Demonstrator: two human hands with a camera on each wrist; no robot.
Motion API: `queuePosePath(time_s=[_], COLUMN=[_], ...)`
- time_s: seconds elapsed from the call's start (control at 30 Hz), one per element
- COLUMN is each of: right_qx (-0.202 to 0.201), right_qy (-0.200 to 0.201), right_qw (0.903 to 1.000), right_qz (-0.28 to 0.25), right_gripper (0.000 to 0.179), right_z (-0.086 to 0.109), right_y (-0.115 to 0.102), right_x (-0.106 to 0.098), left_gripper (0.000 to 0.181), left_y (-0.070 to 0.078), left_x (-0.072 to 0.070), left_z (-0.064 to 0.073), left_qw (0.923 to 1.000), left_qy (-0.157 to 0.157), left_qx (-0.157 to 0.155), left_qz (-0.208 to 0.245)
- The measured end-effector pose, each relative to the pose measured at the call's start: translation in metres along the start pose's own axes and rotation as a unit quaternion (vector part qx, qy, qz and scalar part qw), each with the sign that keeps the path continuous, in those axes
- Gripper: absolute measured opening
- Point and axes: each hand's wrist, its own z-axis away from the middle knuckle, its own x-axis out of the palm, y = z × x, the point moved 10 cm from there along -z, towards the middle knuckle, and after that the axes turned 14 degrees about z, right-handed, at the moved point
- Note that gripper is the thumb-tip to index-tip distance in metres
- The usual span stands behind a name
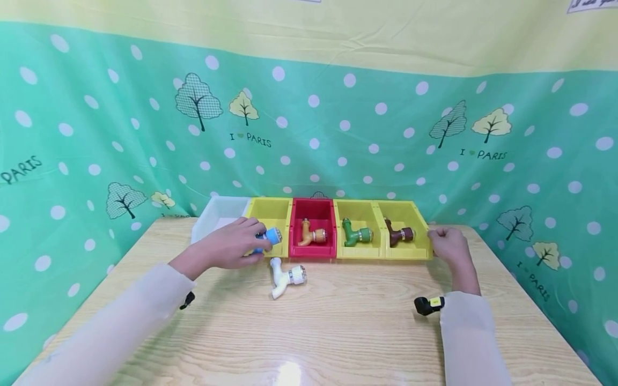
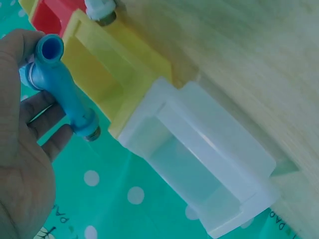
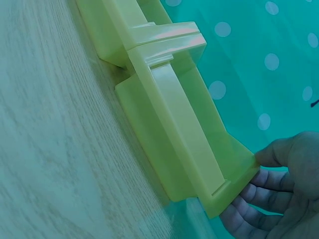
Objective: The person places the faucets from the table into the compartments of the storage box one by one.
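A blue plastic tap (image 2: 67, 87) is gripped between the thumb and fingers of my left hand (image 1: 234, 244), over the front of the left yellow bin (image 1: 270, 209). On the table just in front of that bin lies a white tap (image 1: 281, 279). My right hand (image 1: 449, 244) pinches the outer side wall of the rightmost yellow bin (image 3: 234, 174), thumb on one face and fingers on the other. Inside that bin rests a dark brown tap (image 1: 399, 235). A green tap (image 1: 357, 235) is in the neighbouring yellow bin, and an orange tap (image 1: 311, 235) in the red bin (image 1: 314, 206).
A translucent white bin (image 2: 199, 164) stands at the left end of the joined row of bins. The row sits at the back of the wooden table (image 1: 347, 321), against a green dotted curtain (image 1: 328, 134). A black wrist camera (image 1: 427, 305) is strapped at the right sleeve.
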Motion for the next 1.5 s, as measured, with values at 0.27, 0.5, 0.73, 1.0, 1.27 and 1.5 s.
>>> queuePosePath(time_s=[0.27, 0.5, 0.73, 1.0, 1.27, 1.5], right_qx=[0.004, 0.004, -0.001, -0.002, -0.006, -0.005], right_qy=[-0.004, -0.006, -0.004, -0.002, 0.000, 0.001], right_qw=[1.0000, 0.9999, 0.9999, 0.9999, 0.9999, 0.9999], right_qz=[-0.007, -0.012, -0.016, -0.017, -0.015, -0.014], right_gripper=[0.045, 0.047, 0.045, 0.039, 0.038, 0.040], right_z=[-0.001, -0.002, -0.005, -0.005, -0.005, -0.006], right_y=[0.002, 0.003, 0.005, 0.003, 0.000, 0.001], right_x=[-0.002, -0.002, -0.001, 0.000, -0.002, -0.001], left_gripper=[0.016, 0.017, 0.016, 0.013, 0.012, 0.021], left_y=[-0.025, -0.046, -0.057, -0.065, -0.068, -0.079], left_x=[0.005, 0.013, 0.020, 0.031, 0.040, 0.049], left_z=[-0.021, -0.029, -0.042, -0.049, -0.053, -0.056], left_qw=[0.9997, 0.9984, 0.9960, 0.9923, 0.9875, 0.9811], left_qy=[0.000, -0.017, -0.052, -0.087, -0.113, -0.133], left_qx=[-0.023, -0.052, -0.073, -0.081, -0.096, -0.136], left_qz=[0.005, 0.013, 0.006, -0.035, -0.054, -0.039])
